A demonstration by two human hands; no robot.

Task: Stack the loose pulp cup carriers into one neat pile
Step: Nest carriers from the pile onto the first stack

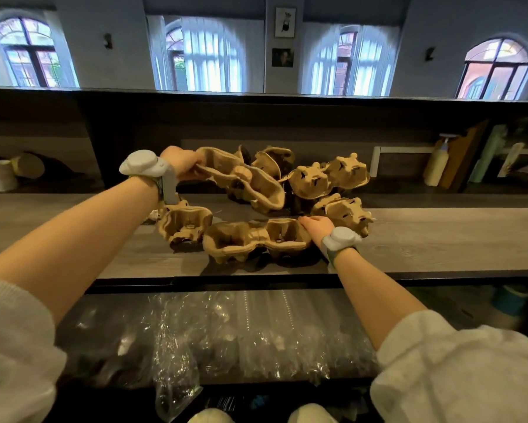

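Head view: left hand (181,161) holds one pulp carrier (247,181) lifted off the worktop (439,239), fingers pinched on its left rim, carrier tilted with its cups facing up and toward the camera. Right hand (316,225) rests palm-down on the right end of a two-cup carrier (256,239) lying near the front edge of the worktop; its fingers look loosely spread and curled over the rim, though whether they grip cannot be told.

Other loose carriers: one (185,222) just left of the two-cup piece, below the left wrist; several upside down in a jumble (329,175) toward the back edge, one (349,213) touching or just beside the right hand.

Judgement: the step is nesting the lifted carrier onto the one under the right hand. To do it well, keep the base pinned, turn the lifted piece so its long axis and cups match the base, lower it flat, and press until the cups seat. The inverted ones need flipping first.

Pose: both forearms extended forward, sleeves pushed up, a white band on each wrist; left wrist raised, right wrist low near the worktop.
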